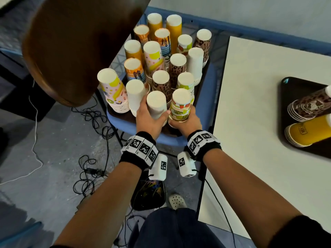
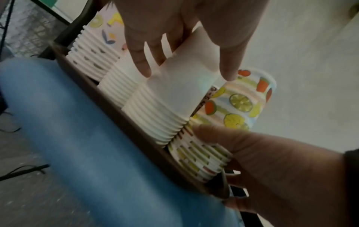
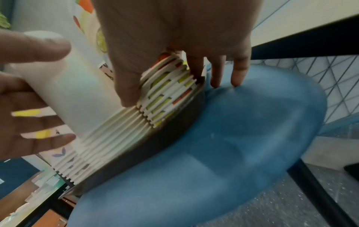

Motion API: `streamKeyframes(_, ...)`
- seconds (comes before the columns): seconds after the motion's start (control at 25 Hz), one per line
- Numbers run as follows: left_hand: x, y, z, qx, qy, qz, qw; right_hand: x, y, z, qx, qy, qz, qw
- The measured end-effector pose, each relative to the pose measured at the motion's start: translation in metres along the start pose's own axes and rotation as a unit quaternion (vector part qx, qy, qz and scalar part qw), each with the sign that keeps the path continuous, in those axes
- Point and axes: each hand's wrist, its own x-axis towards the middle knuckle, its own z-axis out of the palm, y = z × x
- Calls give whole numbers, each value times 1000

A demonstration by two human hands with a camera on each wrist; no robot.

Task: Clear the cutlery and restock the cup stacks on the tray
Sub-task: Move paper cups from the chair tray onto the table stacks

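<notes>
The left hand (image 1: 149, 117) curls its fingers and thumb around a stack of plain white paper cups (image 1: 156, 104), which stands upside down at the near edge of a dark brown tray (image 1: 125, 116). Just beside it, touching at the rims, the right hand (image 1: 188, 122) grips the base of a fruit-patterned cup stack (image 1: 180, 106) at the tray's near right corner, with thumb and forefinger round the rims (two of its fingers reach past the tray's edge to the seat). The tray rests on a blue chair seat (image 1: 121, 126) and is crowded with many inverted stacks: orange, leopard-print, palm-print, lemon-print and white. To the right, on the white tabletop (image 1: 250, 104), a second dark tray (image 1: 286, 97) carries a brown printed stack (image 1: 308, 104) and a yellow stack (image 1: 308, 131), both lying on their sides. Black and white cables (image 1: 93, 122) trail over the floor.
</notes>
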Motion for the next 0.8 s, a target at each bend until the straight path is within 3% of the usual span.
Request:
streamKeyframes(0.12, -3, -11, 5, -24, -8, -35, 999, 0, 4, 1, 15, 12, -19, 1000)
streamKeyframes(0.4, -9, -31, 12, -45, 39, -34, 998, -5, 8, -3, 60, 42, -86, 994)
streamKeyframes(0.6, -11, -30, 17, -58, -16, -5, 998, -11, 11, -9, 80, 63, -97, 990)
streamKeyframes(0.8, -2, -27, 20, -29, -56, -21, 998, -6, 17, -10, 81, 56, -73, 992)
